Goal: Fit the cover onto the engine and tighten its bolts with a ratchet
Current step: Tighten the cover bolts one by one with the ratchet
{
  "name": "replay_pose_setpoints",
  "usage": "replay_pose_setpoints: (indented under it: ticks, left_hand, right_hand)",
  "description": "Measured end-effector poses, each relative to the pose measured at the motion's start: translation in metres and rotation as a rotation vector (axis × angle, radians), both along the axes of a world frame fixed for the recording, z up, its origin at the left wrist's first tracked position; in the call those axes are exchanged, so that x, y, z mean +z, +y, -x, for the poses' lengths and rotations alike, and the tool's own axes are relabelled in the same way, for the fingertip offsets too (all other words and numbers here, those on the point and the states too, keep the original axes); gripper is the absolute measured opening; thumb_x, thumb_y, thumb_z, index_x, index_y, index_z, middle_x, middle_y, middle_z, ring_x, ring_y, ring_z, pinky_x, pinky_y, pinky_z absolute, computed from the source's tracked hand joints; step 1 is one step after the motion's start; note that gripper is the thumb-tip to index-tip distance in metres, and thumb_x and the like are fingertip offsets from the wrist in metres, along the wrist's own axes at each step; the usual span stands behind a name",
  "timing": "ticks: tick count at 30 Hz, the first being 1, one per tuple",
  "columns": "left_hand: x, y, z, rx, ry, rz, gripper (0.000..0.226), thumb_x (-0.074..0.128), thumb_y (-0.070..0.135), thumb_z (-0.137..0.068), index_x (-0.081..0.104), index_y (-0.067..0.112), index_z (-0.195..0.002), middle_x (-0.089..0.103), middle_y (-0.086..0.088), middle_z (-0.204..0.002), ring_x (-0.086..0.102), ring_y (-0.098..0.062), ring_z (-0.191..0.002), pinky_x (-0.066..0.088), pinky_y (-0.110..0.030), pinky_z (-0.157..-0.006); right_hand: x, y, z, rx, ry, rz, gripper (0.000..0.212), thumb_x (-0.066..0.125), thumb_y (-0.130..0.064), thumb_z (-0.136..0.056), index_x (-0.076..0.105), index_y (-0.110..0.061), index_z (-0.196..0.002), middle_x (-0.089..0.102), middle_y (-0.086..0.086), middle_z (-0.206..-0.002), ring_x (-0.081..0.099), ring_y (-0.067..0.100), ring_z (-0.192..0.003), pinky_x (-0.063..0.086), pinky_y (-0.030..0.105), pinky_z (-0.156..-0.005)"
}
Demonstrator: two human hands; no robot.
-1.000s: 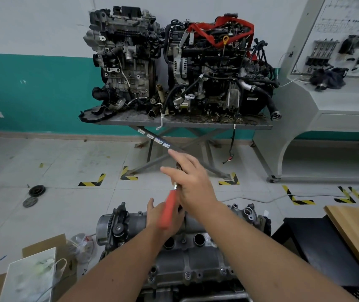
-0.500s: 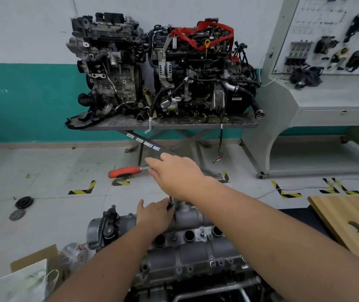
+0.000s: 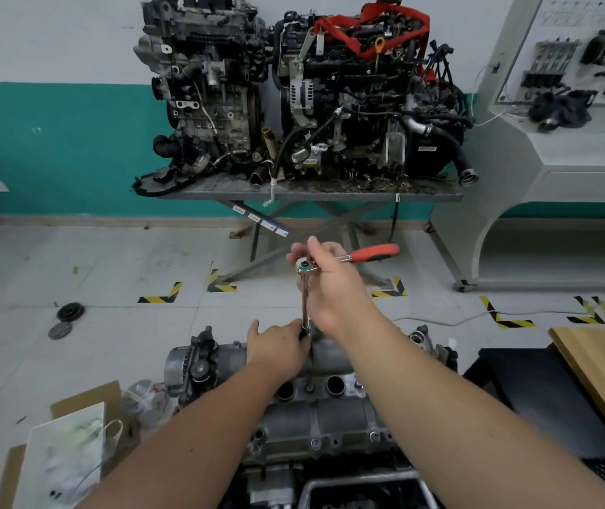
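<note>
Grey tiled floor (image 3: 73, 259), hazard-tape corners (image 3: 161, 293)

The cover (image 3: 315, 413) lies low and near, with both arms crossing over it. The left hand (image 3: 279, 347) and right hand (image 3: 334, 288) crowd the far edge, and the ratchet (image 3: 345, 259) stands up there, its red handle poking right. A box (image 3: 84, 405) blocks the near left and a board (image 3: 602, 376) blocks the right. Open floor (image 3: 91, 266) lies far left.

ratchet (image 3: 345, 257) | handle swung from left to right | right hand (image 3: 334, 288) turning
</note>
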State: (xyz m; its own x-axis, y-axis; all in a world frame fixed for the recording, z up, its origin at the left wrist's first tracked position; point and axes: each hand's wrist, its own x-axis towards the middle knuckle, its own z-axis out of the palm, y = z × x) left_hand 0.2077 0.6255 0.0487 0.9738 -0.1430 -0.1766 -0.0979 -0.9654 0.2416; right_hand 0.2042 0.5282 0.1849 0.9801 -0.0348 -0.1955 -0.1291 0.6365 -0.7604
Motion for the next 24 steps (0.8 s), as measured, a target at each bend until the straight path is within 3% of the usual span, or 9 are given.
replay_pose_setpoints:
  ticks: [3, 4, 6, 8, 9, 12, 13, 16, 24]
  left_hand:
    - [0.001, 0.000, -0.001, -0.001, 0.024, -0.011, 0.034, 0.028, 0.047, -0.103, 0.055, 0.030, -0.115, 0.071, 0.002, -0.106, 0.061, -0.020, -0.112, 0.009, -0.050, -0.119]
    - [0.001, 0.001, 0.000, -0.003, 0.034, -0.017, 0.033, 0.028, 0.046, -0.103, 0.055, 0.029, -0.110, 0.071, 0.002, -0.106, 0.061, -0.020, -0.112, 0.009, -0.050, -0.119]
    - [0.002, 0.001, 0.000, -0.021, 0.047, -0.047, 0.029, 0.028, 0.043, -0.103, 0.052, 0.028, -0.102, 0.070, 0.002, -0.107, 0.061, -0.020, -0.114, 0.010, -0.050, -0.120]
    - [0.004, -0.001, 0.000, -0.051, 0.049, -0.069, 0.033, 0.028, 0.042, -0.104, 0.055, 0.025, -0.112, 0.069, 0.001, -0.115, 0.060, -0.023, -0.116, 0.021, -0.051, -0.119]
    - [0.004, -0.001, 0.000, -0.062, 0.043, -0.075, 0.035, 0.028, 0.042, -0.105, 0.056, 0.025, -0.117, 0.069, 0.000, -0.117, 0.061, -0.024, -0.114, 0.027, -0.051, -0.116]
    - [0.002, -0.001, 0.001, -0.024, 0.005, -0.058, 0.035, 0.028, 0.045, -0.104, 0.055, 0.029, -0.118, 0.071, 0.001, -0.108, 0.062, -0.021, -0.111, 0.014, -0.051, -0.118]
    - [0.002, 0.000, 0.001, -0.014, 0.005, -0.050, 0.035, 0.028, 0.046, -0.103, 0.054, 0.030, -0.119, 0.071, 0.000, -0.109, 0.061, -0.021, -0.114, 0.011, -0.051, -0.119]
    - [0.000, 0.000, 0.001, -0.009, 0.012, -0.055, 0.037, 0.027, 0.048, -0.104, 0.053, 0.030, -0.123, 0.070, -0.001, -0.114, 0.058, -0.022, -0.119, 0.009, -0.051, -0.119]
    - [-0.003, 0.001, -0.001, -0.033, 0.015, -0.062, 0.039, 0.025, 0.048, -0.104, 0.051, 0.033, -0.128, 0.069, 0.002, -0.117, 0.056, -0.020, -0.120, 0.008, -0.052, -0.120]
  right_hand:
    - [-0.020, 0.004, 0.007, -0.077, -0.228, 0.511, 0.019, 0.052, -0.038, -0.101, 0.066, -0.040, -0.114, 0.067, -0.012, -0.118, 0.060, 0.001, -0.108, 0.049, 0.027, -0.095]
    - [-0.026, 0.004, 0.009, -0.140, -0.355, 0.680, 0.026, 0.052, -0.038, -0.101, 0.065, -0.037, -0.123, 0.062, -0.012, -0.127, 0.056, -0.002, -0.116, 0.047, 0.025, -0.099]
    - [-0.034, 0.000, 0.006, -0.333, -0.713, 1.122, 0.029, 0.057, -0.025, -0.099, 0.068, -0.019, -0.125, 0.060, 0.001, -0.133, 0.055, 0.014, -0.123, 0.047, 0.030, -0.100]
    - [-0.035, -0.006, -0.001, -0.438, -1.016, 1.586, 0.028, 0.065, -0.002, -0.085, 0.074, -0.009, -0.111, 0.067, 0.011, -0.121, 0.062, 0.032, -0.111, 0.051, 0.040, -0.089]
    - [-0.032, -0.009, -0.004, -0.434, -1.076, 1.747, 0.031, 0.069, 0.004, -0.075, 0.075, -0.007, -0.103, 0.070, 0.011, -0.109, 0.065, 0.033, -0.100, 0.052, 0.040, -0.082]
    - [-0.013, -0.011, -0.005, -0.316, -1.026, 2.095, 0.022, 0.072, -0.006, -0.073, 0.071, -0.013, -0.095, 0.063, 0.004, -0.084, 0.059, 0.029, -0.074, 0.047, 0.037, -0.069]
    - [-0.009, -0.011, -0.005, -0.255, -1.002, 2.153, 0.018, 0.067, -0.018, -0.083, 0.068, -0.014, -0.100, 0.061, 0.004, -0.086, 0.056, 0.028, -0.075, 0.045, 0.038, -0.070]
    - [0.001, -0.011, -0.005, 0.010, -0.863, 2.209, 0.044, 0.038, -0.050, -0.099, 0.055, -0.019, -0.125, 0.057, 0.003, -0.107, 0.054, 0.028, -0.091, 0.045, 0.041, -0.081]
    - [0.002, -0.006, -0.005, 0.108, -0.853, 2.169, 0.042, 0.028, -0.049, -0.103, 0.051, -0.023, -0.126, 0.051, 0.001, -0.108, 0.054, 0.025, -0.089, 0.039, 0.037, -0.074]
